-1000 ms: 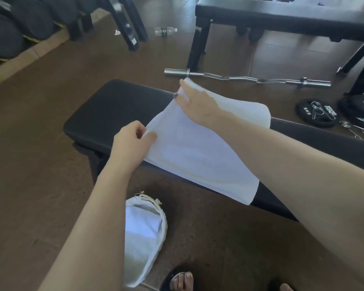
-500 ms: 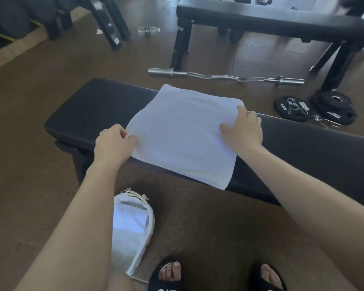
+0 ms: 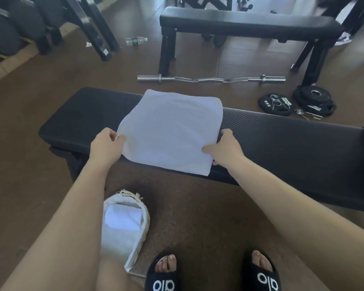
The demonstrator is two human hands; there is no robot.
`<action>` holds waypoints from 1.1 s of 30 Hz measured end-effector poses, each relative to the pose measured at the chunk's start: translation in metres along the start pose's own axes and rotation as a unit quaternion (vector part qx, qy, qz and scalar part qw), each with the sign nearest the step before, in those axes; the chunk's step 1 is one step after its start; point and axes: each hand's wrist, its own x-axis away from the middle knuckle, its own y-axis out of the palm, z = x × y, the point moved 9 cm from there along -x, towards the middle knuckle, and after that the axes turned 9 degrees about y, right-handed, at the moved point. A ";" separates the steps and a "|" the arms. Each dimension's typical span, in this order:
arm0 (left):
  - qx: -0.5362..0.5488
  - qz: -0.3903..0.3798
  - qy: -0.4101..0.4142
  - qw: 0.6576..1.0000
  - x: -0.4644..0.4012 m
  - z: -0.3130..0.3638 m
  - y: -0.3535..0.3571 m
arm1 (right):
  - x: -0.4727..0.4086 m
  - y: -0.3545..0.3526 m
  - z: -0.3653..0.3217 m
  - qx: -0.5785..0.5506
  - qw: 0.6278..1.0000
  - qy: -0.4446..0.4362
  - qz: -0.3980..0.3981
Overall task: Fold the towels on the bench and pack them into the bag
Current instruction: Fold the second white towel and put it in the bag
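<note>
My left hand [image 3: 105,147] and right hand [image 3: 225,148] pinch the near corners of the folded white cloth towel [image 3: 170,131] on the black padded bench [image 3: 282,131], near edge overhanging, likely ready for another fold; white drawstring bag [image 3: 124,238] waits below.

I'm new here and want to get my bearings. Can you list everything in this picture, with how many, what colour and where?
towel: one, white, folded on the near bench
bag: one, white, floor, something white inside
bench: two, black, near and far
curl bar: one, silver, floor between benches
weight plates: several, black, floor right
water bottle: one, clear, floor far left
slippers: two, black, on feet
left hand: grips towel's left edge
right hand: grips towel's right edge
</note>
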 end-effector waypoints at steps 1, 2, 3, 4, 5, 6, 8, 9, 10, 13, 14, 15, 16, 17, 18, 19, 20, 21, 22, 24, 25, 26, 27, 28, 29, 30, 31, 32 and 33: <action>0.010 0.000 0.000 1.000 0.002 0.002 0.000 | 0.000 -0.004 0.005 -0.051 0.999 0.017 -0.008; 0.023 -0.003 0.001 1.000 0.004 0.004 0.001 | 0.000 -0.012 0.009 -0.097 0.995 0.031 -0.007; 0.035 -0.008 0.003 0.999 0.006 0.007 0.002 | 0.000 -0.023 0.012 -0.129 0.991 0.038 0.006; 0.044 -0.021 0.004 0.999 0.010 0.011 0.005 | -0.001 -0.036 0.015 -0.146 0.988 0.038 0.026; 0.051 -0.039 0.008 0.998 0.014 0.015 0.010 | -0.002 -0.050 0.019 -0.157 0.986 0.037 0.044; 0.054 -0.059 0.009 0.997 0.018 0.019 0.016 | -0.002 -0.062 0.023 -0.163 0.984 0.042 0.053; 0.054 -0.087 0.008 0.995 0.027 0.025 0.027 | 0.001 -0.071 0.036 -0.169 0.983 0.068 0.028; 0.057 -0.092 0.004 0.994 0.031 0.026 0.031 | 0.005 -0.070 0.043 -0.170 0.982 0.084 0.002; 0.066 -0.095 -0.006 0.993 0.036 0.026 0.034 | 0.009 -0.067 0.048 -0.164 0.982 0.096 -0.019; 0.102 -0.100 -0.040 0.989 0.047 0.022 0.038 | 0.018 -0.060 0.056 -0.121 0.987 0.098 -0.039; 0.111 -0.098 -0.047 0.988 0.049 0.020 0.038 | 0.021 -0.057 0.054 -0.118 0.987 0.095 -0.044; 0.117 -0.095 -0.051 0.987 0.051 0.018 0.038 | 0.023 -0.054 0.053 -0.118 0.987 0.093 -0.052; 0.117 -0.093 -0.051 0.987 0.052 0.017 0.037 | 0.025 -0.052 0.052 -0.114 0.988 0.090 -0.056; 0.112 -0.094 -0.047 0.988 0.052 0.016 0.038 | 0.026 -0.050 0.051 -0.105 0.989 0.087 -0.054; 0.107 -0.098 -0.044 0.988 0.053 0.016 0.038 | 0.027 -0.050 0.051 -0.097 0.990 0.086 -0.049; 0.106 -0.103 -0.042 0.988 0.055 0.016 0.039 | 0.029 -0.051 0.051 -0.091 0.991 0.085 -0.042; 0.105 -0.110 -0.043 0.987 0.056 0.015 0.040 | 0.030 -0.051 0.052 -0.087 0.992 0.086 -0.037; 0.103 -0.115 -0.043 0.987 0.056 0.015 0.041 | 0.031 -0.051 0.053 -0.086 0.992 0.087 -0.036; 0.099 -0.118 -0.044 0.987 0.057 0.014 0.041 | 0.031 -0.051 0.054 -0.088 0.992 0.088 -0.034; 0.100 -0.113 -0.046 0.987 0.058 0.015 0.039 | 0.031 -0.054 0.058 -0.103 0.990 0.093 -0.022; 0.105 -0.107 -0.046 0.988 0.057 0.016 0.038 | 0.029 -0.057 0.060 -0.120 0.988 0.096 -0.014; 0.106 -0.101 -0.043 0.988 0.057 0.018 0.037 | 0.027 -0.060 0.063 -0.139 0.986 0.097 -0.006; 0.103 -0.095 -0.037 0.989 0.056 0.020 0.035 | 0.024 -0.063 0.065 -0.157 0.983 0.092 0.000; 0.102 -0.089 -0.032 0.990 0.056 0.022 0.033 | 0.022 -0.066 0.066 -0.170 0.982 0.085 0.003; 0.106 -0.082 -0.029 0.991 0.055 0.024 0.031 | 0.020 -0.067 0.067 -0.179 0.981 0.079 0.002; 0.110 -0.076 -0.029 0.991 0.054 0.025 0.029 | 0.019 -0.068 0.067 -0.186 0.980 0.076 -0.003; 0.113 -0.071 -0.033 0.991 0.053 0.024 0.027 | 0.019 -0.068 0.067 -0.189 0.979 0.071 -0.012; 0.114 -0.067 -0.040 0.990 0.053 0.023 0.026 | 0.020 -0.066 0.066 -0.185 0.980 0.065 -0.023; 0.115 -0.066 -0.048 0.990 0.053 0.021 0.026 | 0.021 -0.064 0.065 -0.171 0.983 0.058 -0.034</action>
